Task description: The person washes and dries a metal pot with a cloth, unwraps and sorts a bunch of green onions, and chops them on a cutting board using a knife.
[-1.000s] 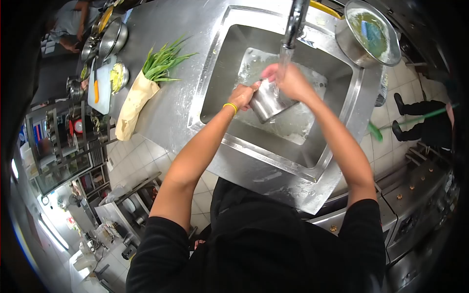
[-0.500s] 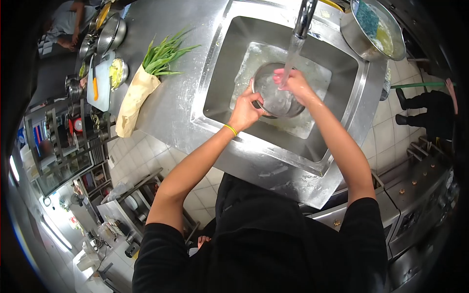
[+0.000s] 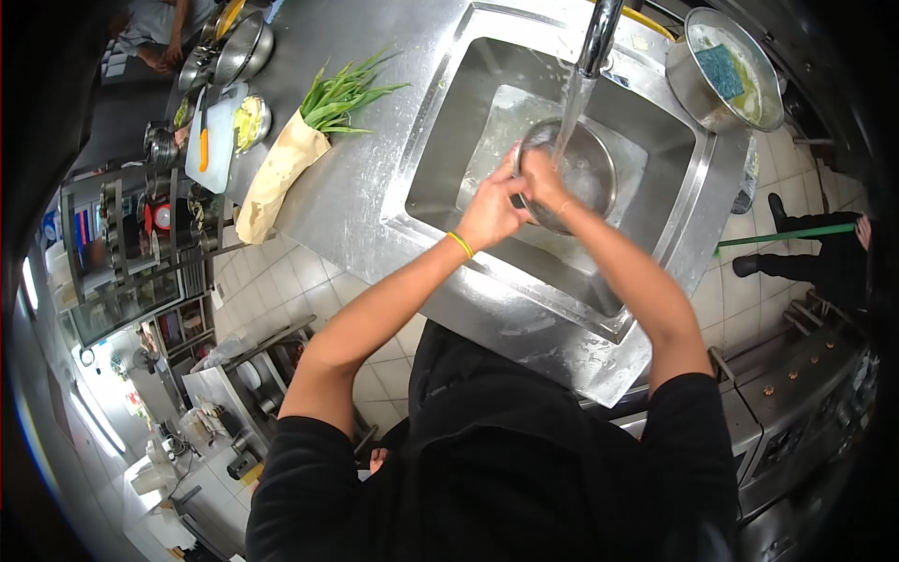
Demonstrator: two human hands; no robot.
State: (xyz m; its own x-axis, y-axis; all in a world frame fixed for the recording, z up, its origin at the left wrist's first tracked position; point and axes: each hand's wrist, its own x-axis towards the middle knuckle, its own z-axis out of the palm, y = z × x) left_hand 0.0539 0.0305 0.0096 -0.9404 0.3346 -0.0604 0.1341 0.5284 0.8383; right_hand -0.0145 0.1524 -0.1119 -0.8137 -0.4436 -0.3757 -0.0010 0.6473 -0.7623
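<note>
A round metal pot (image 3: pixel 599 169) is held over the sink (image 3: pixel 449 155), its open mouth facing up under water running from the faucet (image 3: pixel 599 42). My left hand (image 3: pixel 496 211) grips the pot's left rim, fingers wrapped round it. Inside the pot, against its left wall, is my right hand (image 3: pixel 540 178); its fingers are blurred and partly hidden, so their shape cannot be made out. A pale flat sheet or board (image 3: pixel 496 117) lies on the sink bottom beneath the pot.
Green leaves (image 3: pixel 346 98) in brown paper (image 3: pixel 276 178) lie left of the sink. Further left are a cutting board (image 3: pixel 220 140), an orange-handled knife (image 3: pixel 204 140) and bowls (image 3: pixel 245 47). A large pot (image 3: pixel 702 103) with a blue-green pad stands back right. A person (image 3: pixel 815 244) holds a green pole.
The pot turned from its side to mouth up, my left hand moving to its rim. My right hand went from under the stream to the inner left wall. The person's green pole shifted.
</note>
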